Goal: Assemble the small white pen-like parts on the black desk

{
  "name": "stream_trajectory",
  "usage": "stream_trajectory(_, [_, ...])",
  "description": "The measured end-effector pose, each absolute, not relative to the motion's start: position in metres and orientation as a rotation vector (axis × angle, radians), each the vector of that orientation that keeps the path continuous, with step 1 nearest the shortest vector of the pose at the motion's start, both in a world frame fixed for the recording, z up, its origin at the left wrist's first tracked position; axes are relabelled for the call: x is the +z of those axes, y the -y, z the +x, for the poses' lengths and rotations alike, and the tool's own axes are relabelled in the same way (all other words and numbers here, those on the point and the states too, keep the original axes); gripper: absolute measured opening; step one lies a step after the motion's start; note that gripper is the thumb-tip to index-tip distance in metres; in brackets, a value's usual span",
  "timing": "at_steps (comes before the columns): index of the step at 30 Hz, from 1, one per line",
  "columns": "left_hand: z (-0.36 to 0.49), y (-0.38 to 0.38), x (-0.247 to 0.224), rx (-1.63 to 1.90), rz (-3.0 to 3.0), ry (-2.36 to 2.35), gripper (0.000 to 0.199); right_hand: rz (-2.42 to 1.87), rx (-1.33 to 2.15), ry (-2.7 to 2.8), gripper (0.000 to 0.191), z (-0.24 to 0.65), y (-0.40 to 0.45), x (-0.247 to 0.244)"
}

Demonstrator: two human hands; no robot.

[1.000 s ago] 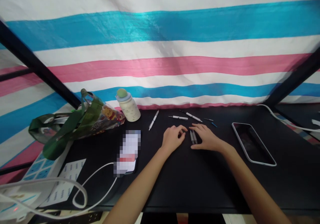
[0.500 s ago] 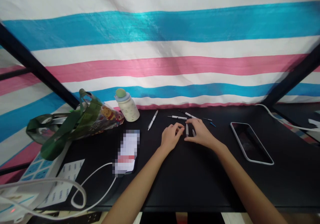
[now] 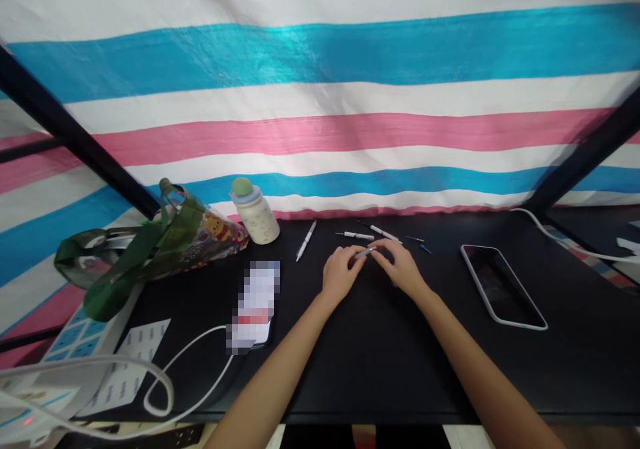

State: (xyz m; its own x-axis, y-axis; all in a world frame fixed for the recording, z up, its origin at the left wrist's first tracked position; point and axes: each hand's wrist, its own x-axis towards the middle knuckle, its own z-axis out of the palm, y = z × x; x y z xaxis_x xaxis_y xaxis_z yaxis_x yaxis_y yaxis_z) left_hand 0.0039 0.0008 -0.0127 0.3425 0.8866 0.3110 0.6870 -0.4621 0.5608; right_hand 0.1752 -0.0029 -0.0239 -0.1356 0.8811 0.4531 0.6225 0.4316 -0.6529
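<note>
Between my two hands, over the black table, is a short grey pen barrel (image 3: 364, 252). My left hand (image 3: 341, 274) pinches it at its left end, fingers curled. The fingertips of my right hand (image 3: 401, 267) close on its right end, partly covering it. Just beyond my fingers lie a white pen part with a thin dark tip (image 3: 358, 235) and a white-and-black pen part (image 3: 384, 231). A whole white pen (image 3: 307, 241) rests to the left of them. On the right are a thin dark refill-like piece (image 3: 415, 239) and a small blue piece (image 3: 425, 249).
A white-rimmed phone (image 3: 503, 287) lies at right on the black table (image 3: 380, 369). At left are another phone (image 3: 253, 305) by a white cable (image 3: 193, 405), a cream bottle (image 3: 260, 221), a green-handled bag (image 3: 193, 235) and a printed sheet (image 3: 135, 362). A striped sheet (image 3: 320, 129) hangs behind.
The grey pen barrel that was near my right thumb is now held between both hands, turned more sideways. My right hand's fingers have closed in from a wide spread.
</note>
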Motion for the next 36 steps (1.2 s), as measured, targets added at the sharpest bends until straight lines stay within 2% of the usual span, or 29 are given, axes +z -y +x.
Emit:
stream_trajectory(7, [0.007, 0.004, -0.007, 0.814, 2.442, -1.381, 0.020, -1.595, 0.397, 1.776, 0.032, 0.173, 0.008, -0.020])
stream_trajectory(11, [0.007, 0.005, -0.006, 0.814, 2.410, -1.388, 0.020, -1.626, 0.404, 1.793, 0.035, 0.173, 0.008, -0.021])
stream_trajectory(16, [0.005, 0.004, -0.007, 0.865, 2.310, -1.419, 0.017, -1.484, 0.515, 1.845, 0.030, 0.173, 0.003, -0.025])
stream_trajectory(25, [0.002, 0.000, -0.007, 0.853, 2.197, -1.413, 0.023, -1.294, 0.595, 1.817, 0.013, 0.171, 0.000, -0.031])
stream_trajectory(30, [0.004, 0.001, -0.008, 0.896, 2.134, -1.394, 0.019, -1.356, 0.480, 1.843, 0.017, 0.172, 0.003, -0.025])
stream_trajectory(34, [0.005, 0.001, -0.007, 0.911, 2.143, -1.376, 0.018, -1.421, 0.387, 1.943, 0.030, 0.173, 0.004, -0.021])
stream_trajectory(36, [0.005, 0.001, -0.007, 0.904, 2.139, -1.379, 0.018, -1.414, 0.366, 1.980, 0.030, 0.174, 0.002, -0.021])
